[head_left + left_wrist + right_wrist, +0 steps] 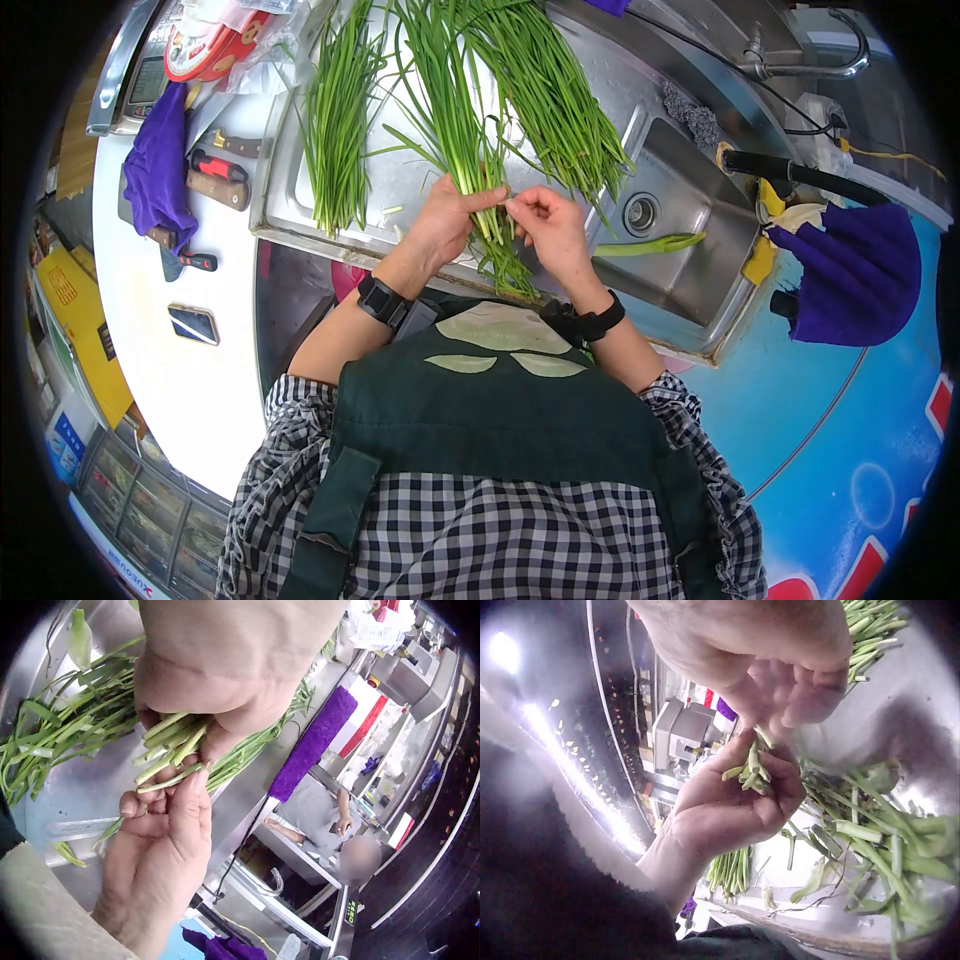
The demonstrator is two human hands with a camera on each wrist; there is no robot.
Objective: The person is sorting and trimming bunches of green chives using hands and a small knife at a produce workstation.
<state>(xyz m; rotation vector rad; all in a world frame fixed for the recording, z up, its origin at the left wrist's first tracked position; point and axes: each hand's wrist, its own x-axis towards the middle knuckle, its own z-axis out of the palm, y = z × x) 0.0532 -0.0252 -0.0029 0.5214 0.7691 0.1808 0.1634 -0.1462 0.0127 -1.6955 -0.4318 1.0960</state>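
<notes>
The left hand (447, 222) grips a bunch of long green stalks (450, 115) near the cut ends. In the left wrist view, the left hand (232, 667) curls round the stalks, whose pale ends (169, 746) stick out. Finger and thumb of the right hand (552, 232) pinch one stalk end beside the bunch; the right hand (161, 855) shows this from below. The right wrist view has the left hand (731, 802) round the stalk ends (754, 769) and the right hand (772, 660) above. Loose trimmings (505, 268) lie under the hands.
Green bunches lie on the metal counter to the left (340, 130) and right (555, 100). A sink basin (690, 235) is at the right, with a green leaf (650, 246) across it. Knives (218, 188), a purple cloth (160, 165) and a phone (193, 325) lie at the left.
</notes>
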